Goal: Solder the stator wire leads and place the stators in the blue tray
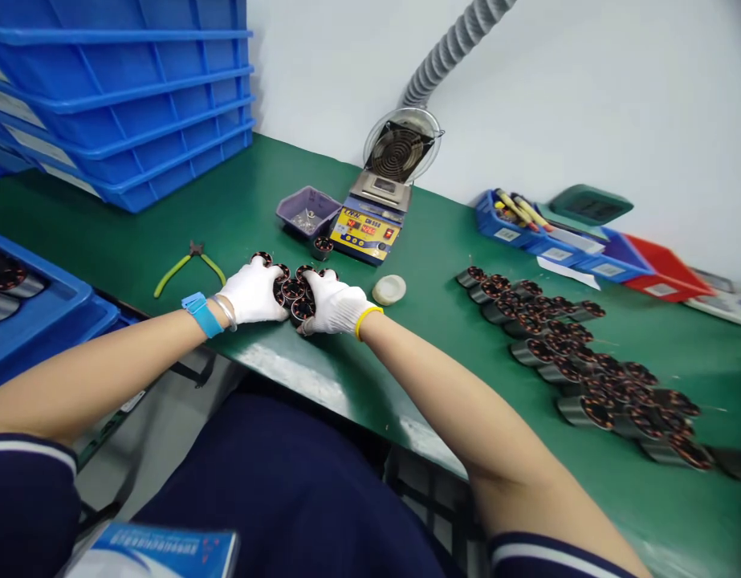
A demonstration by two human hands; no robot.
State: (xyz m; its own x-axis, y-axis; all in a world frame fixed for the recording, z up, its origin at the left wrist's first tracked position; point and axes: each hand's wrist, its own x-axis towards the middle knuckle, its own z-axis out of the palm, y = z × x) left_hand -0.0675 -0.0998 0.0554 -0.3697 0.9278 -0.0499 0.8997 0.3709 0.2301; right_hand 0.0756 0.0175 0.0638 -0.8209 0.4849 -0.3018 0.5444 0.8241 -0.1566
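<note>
Both my hands wear white gloves and press in from either side on a cluster of motor stators, short metal cylinders with copper windings inside. My left hand curls round the cluster's left side, and my right hand wraps the right side. Several stators show between the two hands; others are partly covered by the fingers. A single stator stands just beyond, beside a purple tray of small metal parts. Left of my left hand lie green-handled cutters. Near my right wrist sits a round whitish container.
A yellow-fronted soldering machine with a fan stands behind my hands. Many stators stand in rows at right. Blue crates are stacked at back left; another blue bin holds stators. Small bins line the wall.
</note>
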